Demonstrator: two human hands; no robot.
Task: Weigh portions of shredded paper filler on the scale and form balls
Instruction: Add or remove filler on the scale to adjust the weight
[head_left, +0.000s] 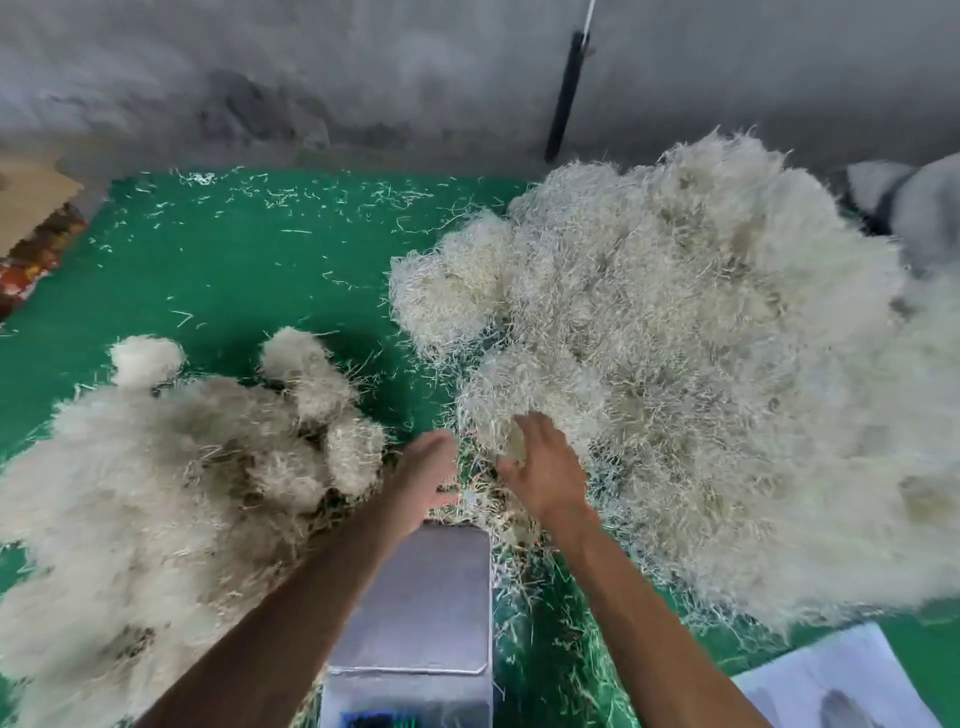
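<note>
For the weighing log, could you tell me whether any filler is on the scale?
No, the scale platform shows bare metal with no portion on it.

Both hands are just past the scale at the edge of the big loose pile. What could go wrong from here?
1. Loose strands already lie against the scale along its right edge; any that catch on the platform could skew a reading.
2. The right hand is reaching into the big loose pile beside the scale, so a pull may drag extra filler onto the platform.
3. The formed balls sit close to the left hand; a careless sweep might knock them apart.
</note>
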